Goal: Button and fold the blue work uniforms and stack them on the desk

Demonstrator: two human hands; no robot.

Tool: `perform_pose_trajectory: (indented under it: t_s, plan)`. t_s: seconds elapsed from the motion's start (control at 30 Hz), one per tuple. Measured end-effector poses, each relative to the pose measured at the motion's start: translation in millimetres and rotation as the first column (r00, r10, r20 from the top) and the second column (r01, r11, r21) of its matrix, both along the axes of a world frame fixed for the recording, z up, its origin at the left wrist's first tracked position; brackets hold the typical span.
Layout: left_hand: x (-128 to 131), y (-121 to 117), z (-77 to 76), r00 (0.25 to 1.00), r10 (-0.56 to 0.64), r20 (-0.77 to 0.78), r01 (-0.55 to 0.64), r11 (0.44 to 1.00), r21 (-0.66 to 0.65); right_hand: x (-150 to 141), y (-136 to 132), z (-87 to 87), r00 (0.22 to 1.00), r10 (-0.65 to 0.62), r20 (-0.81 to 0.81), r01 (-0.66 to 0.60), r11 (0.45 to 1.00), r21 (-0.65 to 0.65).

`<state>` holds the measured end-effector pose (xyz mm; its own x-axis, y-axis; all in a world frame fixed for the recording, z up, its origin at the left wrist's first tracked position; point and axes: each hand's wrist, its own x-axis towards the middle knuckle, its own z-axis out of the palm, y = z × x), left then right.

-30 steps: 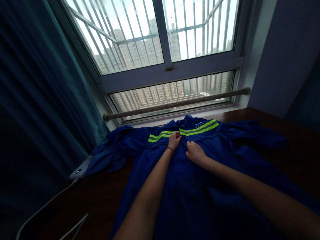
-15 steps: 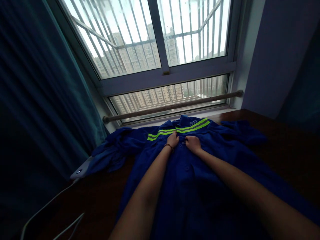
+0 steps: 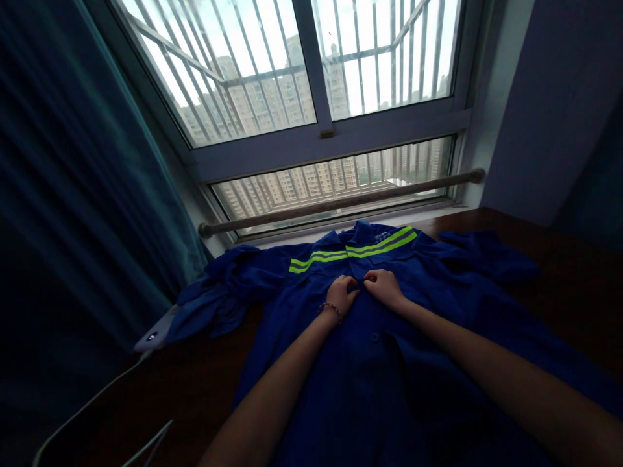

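Note:
A blue work jacket (image 3: 311, 363) with yellow-green and grey reflective stripes across the chest lies spread out, front side up, with its collar toward the window. My left hand (image 3: 342, 295), a beaded bracelet at its wrist, has its fingers curled on the front placket just below the stripes. Close beside it on the right, my right hand (image 3: 383, 287) pinches the placket edge. The fingertips of both hands nearly meet, and what lies between them is partly hidden. A button (image 3: 374, 337) shows lower down the front.
Under the jacket is a dark brown wooden surface (image 3: 195, 383). A white device (image 3: 153, 336) with a lit spot and a white cable sits by the left sleeve. Behind are a window with a rail (image 3: 341, 202) and a blue curtain (image 3: 97, 194).
Both hands have come down the placket a little, away from the chest stripes. My left hand has turned and its fingers have loosened slightly. The view has shifted a little.

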<state>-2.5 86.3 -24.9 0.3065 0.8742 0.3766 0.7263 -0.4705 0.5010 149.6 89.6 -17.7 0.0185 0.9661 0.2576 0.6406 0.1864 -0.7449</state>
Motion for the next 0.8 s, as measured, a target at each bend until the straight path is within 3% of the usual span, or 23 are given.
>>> perform_pose_trajectory:
  t_s: [0.3, 0.4, 0.5, 0.63, 0.8]
  plan:
    - [-3.3, 4.2, -1.3, 0.957, 0.027, 0.290, -0.017, 0.999, -0.037, 1.8, 11.6, -7.4, 0.923, 0.080, -0.377, -0.137, 0.982, -0.126]
    - [-3.3, 6.6, -4.0, 0.917, 0.045, 0.396, 0.003, 0.993, -0.121, 1.5, 9.9, -1.3, 0.837, 0.113, -0.536, -0.244, 0.953, -0.179]
    - [-2.5, 8.5, -4.3, 0.843, 0.106, 0.527, 0.058, 0.957, -0.285, 0.2, 7.2, 3.7, 0.739, 0.177, -0.650, -0.369, 0.914, -0.171]
    - [-2.8, 9.8, -1.9, 0.740, 0.232, 0.632, 0.138, 0.866, -0.480, -3.8, 3.8, 1.9, 0.809, 0.203, -0.552, -0.307, 0.946, -0.102]
    - [-5.1, 11.3, -1.6, 0.712, 0.278, 0.645, 0.162, 0.829, -0.536, -7.9, -3.3, 1.3, 0.923, 0.215, -0.320, -0.197, 0.976, 0.090]
